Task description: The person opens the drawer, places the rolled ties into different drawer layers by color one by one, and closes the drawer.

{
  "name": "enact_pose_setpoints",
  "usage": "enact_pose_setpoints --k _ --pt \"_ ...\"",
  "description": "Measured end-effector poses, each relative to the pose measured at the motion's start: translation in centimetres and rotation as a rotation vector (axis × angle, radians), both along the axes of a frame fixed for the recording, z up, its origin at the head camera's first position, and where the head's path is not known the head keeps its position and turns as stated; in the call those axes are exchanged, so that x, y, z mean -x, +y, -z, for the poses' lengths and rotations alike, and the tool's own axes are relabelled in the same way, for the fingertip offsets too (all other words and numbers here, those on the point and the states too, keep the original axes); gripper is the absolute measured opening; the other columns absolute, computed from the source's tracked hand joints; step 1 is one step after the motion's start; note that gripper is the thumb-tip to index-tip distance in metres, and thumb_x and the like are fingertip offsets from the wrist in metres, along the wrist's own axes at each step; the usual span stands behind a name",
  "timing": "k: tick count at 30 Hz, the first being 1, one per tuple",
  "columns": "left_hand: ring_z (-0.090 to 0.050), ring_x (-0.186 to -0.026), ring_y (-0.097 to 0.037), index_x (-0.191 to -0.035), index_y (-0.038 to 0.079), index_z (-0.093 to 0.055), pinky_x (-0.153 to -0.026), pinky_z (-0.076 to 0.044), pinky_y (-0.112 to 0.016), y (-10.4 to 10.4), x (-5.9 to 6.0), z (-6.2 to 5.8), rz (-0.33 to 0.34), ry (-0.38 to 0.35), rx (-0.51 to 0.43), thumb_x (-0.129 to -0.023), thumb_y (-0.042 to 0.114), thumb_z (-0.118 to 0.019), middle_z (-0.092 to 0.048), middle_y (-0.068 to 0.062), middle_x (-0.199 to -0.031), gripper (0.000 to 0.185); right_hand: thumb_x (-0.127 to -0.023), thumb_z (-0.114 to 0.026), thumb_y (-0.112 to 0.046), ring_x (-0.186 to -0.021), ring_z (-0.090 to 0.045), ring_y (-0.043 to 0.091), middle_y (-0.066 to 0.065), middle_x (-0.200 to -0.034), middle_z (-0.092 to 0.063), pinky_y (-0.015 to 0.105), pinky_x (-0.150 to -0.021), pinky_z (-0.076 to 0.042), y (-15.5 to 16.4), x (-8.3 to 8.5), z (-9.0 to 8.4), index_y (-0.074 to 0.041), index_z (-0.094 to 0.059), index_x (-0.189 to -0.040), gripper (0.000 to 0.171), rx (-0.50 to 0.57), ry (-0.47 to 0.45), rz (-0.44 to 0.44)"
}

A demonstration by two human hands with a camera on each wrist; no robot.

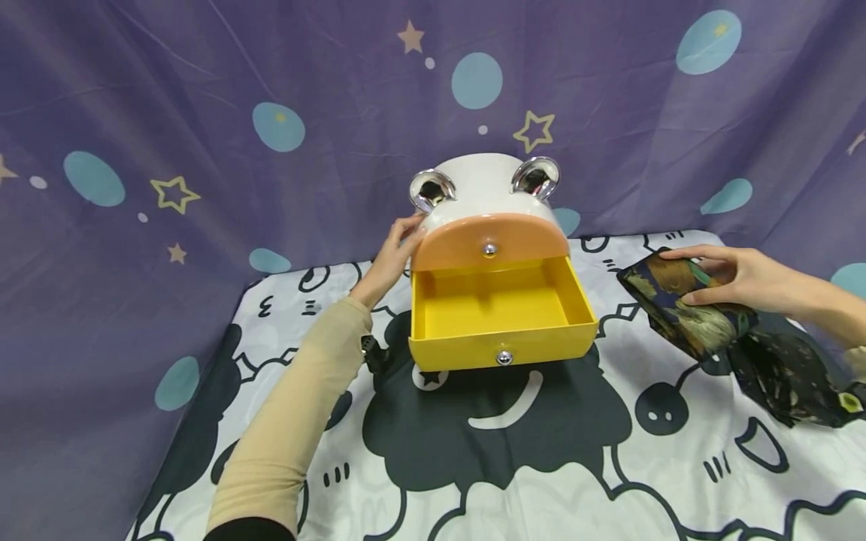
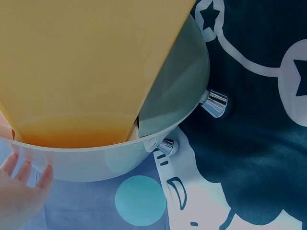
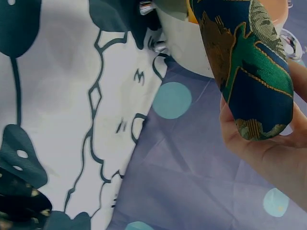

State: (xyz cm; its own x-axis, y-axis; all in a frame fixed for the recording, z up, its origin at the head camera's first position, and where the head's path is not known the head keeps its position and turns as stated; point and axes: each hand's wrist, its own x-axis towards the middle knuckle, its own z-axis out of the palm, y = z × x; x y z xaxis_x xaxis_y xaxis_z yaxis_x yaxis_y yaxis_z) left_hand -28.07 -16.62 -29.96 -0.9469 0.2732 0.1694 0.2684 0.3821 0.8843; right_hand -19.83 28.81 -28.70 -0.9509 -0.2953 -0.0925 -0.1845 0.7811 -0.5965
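A white animal-shaped drawer box with silver-rimmed eyes stands at the back of the table. Its upper orange drawer is closed, while the lower yellow drawer is pulled out and its yellow floor shows. My left hand touches the box's left side with its fingertips; in the left wrist view those fingers lie against the white shell. To the right of the box, my right hand pinches a navy, green and gold patterned fabric piece above the table; whether it is folded cloth or a pouch is unclear.
A dark, gold-flecked crumpled piece lies below the right hand at the table's right side. The table wears a white cloth with black cartoon drawings. A purple curtain hangs close behind the box.
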Motion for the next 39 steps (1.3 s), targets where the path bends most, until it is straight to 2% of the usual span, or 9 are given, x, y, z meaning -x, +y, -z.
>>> enact_pose_setpoints --k 2,7,12,19,26,30,33,36,39 --pt "-0.023 -0.129 -0.018 -0.128 0.009 -0.035 -0.105 -0.02 -0.038 0.0 0.0 0.0 0.002 0.001 -0.003 -0.094 0.034 -0.039 -0.022 -0.001 -0.143 0.042 -0.074 -0.072 -0.024 -0.056 -0.038 0.006 -0.001 -0.054 -0.032 0.023 -0.057 -0.037 -0.3 0.1 -0.4 -0.025 -0.04 -0.132 0.066 -0.003 0.017 -0.014" --pt "-0.022 -0.129 -0.018 -0.129 0.01 -0.035 -0.105 -0.02 -0.039 -0.1 0.0 0.0 0.0 0.002 0.001 -0.094 0.036 -0.038 -0.022 -0.001 -0.143 0.043 -0.074 -0.072 -0.019 -0.048 -0.036 0.009 -0.005 -0.062 -0.039 0.025 -0.042 -0.033 -1.0 0.5 -1.6 -0.024 -0.043 -0.13 0.063 0.031 0.045 -0.058" --pt "-0.022 -0.129 -0.018 -0.129 0.011 -0.035 -0.105 -0.02 -0.039 0.0 -0.2 0.2 0.006 -0.009 0.008 -0.094 0.036 -0.038 -0.022 -0.001 -0.143 0.043 -0.074 -0.072 -0.02 -0.056 -0.04 0.01 -0.009 -0.084 -0.047 0.026 -0.045 -0.036 -1.7 0.6 -2.7 -0.025 -0.043 -0.13 0.063 0.027 0.028 -0.078" --pt "-0.022 -0.129 -0.019 -0.128 0.01 -0.036 -0.105 -0.02 -0.038 0.1 -0.1 0.1 0.002 0.009 0.004 -0.094 0.036 -0.039 -0.023 -0.002 -0.142 0.043 -0.076 -0.07 -0.017 -0.049 -0.031 0.014 -0.002 -0.058 -0.027 0.027 -0.042 -0.032 -3.1 1.3 -4.6 -0.022 -0.043 -0.131 0.061 0.041 0.024 -0.163" --pt "-0.021 -0.13 -0.018 -0.129 0.01 -0.035 -0.106 -0.019 -0.038 0.0 -0.1 -0.3 0.005 -0.022 0.009 -0.095 0.034 -0.038 -0.021 -0.001 -0.143 0.042 -0.077 -0.069 -0.016 -0.049 -0.032 0.015 0.0 -0.058 -0.028 0.027 -0.043 -0.033 -5.1 2.0 -6.0 -0.02 -0.043 -0.131 0.06 0.069 0.035 -0.285" --pt "-0.02 -0.13 -0.023 -0.13 0.005 -0.033 -0.106 -0.018 -0.04 0.4 -1.2 -1.5 0.013 -0.016 0.003 -0.096 0.027 -0.037 -0.02 -0.007 -0.143 0.041 -0.077 -0.069 -0.017 -0.051 -0.033 0.015 0.002 -0.066 -0.04 0.027 -0.044 -0.033 -6.6 2.5 -6.8 -0.022 -0.044 -0.13 0.059 0.064 0.039 -0.335" --pt "-0.02 -0.13 -0.025 -0.13 0.001 -0.032 -0.106 -0.017 -0.04 0.7 -2.1 -2.3 0.01 -0.014 0.004 -0.096 0.024 -0.036 -0.02 -0.01 -0.143 0.041 -0.077 -0.069 -0.018 -0.057 -0.041 0.015 0.004 -0.091 -0.054 0.026 -0.05 -0.038 -7.8 3.0 -7.3 -0.022 -0.044 -0.13 0.059 0.059 0.024 -0.372" --pt "-0.02 -0.13 -0.024 -0.13 0.001 -0.032 -0.106 -0.017 -0.04 0.8 -2.2 -2.3 0.005 -0.019 0.0 -0.096 0.023 -0.037 -0.02 -0.01 -0.143 0.041 -0.078 -0.069 -0.017 -0.063 -0.048 0.017 0.006 -0.112 -0.053 0.027 -0.055 -0.042 -8.9 3.4 -7.6 -0.021 -0.043 -0.131 0.059 0.057 -0.007 -0.403" --pt "-0.02 -0.131 -0.022 -0.129 0.004 -0.033 -0.106 -0.017 -0.039 0.4 -1.3 -1.4 0.004 -0.017 0.001 -0.096 0.027 -0.038 -0.021 -0.007 -0.143 0.041 -0.078 -0.069 -0.017 -0.058 -0.042 0.016 0.008 -0.105 -0.054 0.026 -0.052 -0.039 -9.9 3.8 -7.8 -0.02 -0.043 -0.131 0.06 0.047 -0.031 -0.43"
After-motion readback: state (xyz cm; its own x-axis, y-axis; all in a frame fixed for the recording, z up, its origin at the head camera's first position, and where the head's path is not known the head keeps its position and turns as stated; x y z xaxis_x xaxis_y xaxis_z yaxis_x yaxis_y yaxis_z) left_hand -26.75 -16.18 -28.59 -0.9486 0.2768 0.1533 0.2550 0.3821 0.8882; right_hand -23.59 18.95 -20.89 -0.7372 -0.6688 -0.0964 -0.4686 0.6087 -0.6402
